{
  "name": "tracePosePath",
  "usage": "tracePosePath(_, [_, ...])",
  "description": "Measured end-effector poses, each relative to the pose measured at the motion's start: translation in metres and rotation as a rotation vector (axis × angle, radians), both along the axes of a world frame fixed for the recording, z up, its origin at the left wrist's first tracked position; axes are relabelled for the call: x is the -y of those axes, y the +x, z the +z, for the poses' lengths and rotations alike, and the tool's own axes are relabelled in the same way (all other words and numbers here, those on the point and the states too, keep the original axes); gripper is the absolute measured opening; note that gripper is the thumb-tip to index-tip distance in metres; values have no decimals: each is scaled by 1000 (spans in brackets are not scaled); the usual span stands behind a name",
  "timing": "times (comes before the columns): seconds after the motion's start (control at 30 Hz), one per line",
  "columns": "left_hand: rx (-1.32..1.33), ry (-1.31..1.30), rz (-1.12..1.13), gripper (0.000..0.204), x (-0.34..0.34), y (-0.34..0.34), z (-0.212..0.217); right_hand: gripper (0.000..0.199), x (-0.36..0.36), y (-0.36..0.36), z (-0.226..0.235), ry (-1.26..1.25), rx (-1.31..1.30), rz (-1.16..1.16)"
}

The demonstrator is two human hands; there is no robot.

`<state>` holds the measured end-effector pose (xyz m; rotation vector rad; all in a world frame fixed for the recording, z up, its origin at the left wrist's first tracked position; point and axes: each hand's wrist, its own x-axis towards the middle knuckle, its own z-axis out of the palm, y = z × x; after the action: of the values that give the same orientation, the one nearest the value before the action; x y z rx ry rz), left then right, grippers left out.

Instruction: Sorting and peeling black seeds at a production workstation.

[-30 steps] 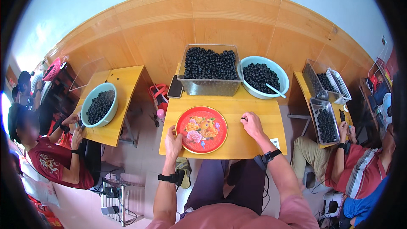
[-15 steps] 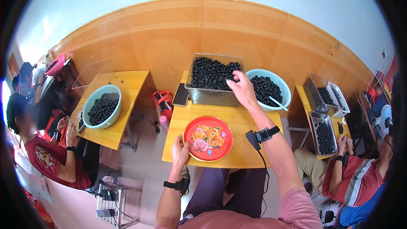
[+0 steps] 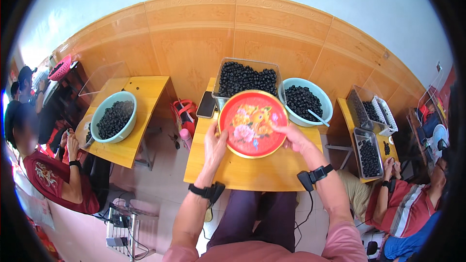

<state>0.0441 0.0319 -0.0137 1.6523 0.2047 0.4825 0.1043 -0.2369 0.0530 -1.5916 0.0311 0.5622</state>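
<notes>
The red tray, round with a flower print, is lifted off the table and tipped so that its printed face turns up toward the camera. Its far edge leans over the near wall of the clear bin heaped with dark berries. Nothing shows on the tray's face. It takes both hands to hold it at this slant: the left hand is closed on the rim at the left, and the right hand grips the right side, fingers laid on the printed face. Each wrist wears a black strap.

Just right of the bin stands a pale blue bowl of the same berries with a spoon in it. A dark phone lies at the bin's left. Other people sit at the tables on either side, each with their own bowl or crates of berries within reach.
</notes>
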Motion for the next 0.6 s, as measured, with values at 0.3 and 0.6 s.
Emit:
tracePosePath(0.3, [210, 417, 84, 41, -29, 113, 58, 30, 17, 121, 74, -569, 1279, -474])
tracePosePath(0.6, [-260, 597, 74, 64, -42, 171, 36, 15, -49, 187, 48, -1303, 1247, -301])
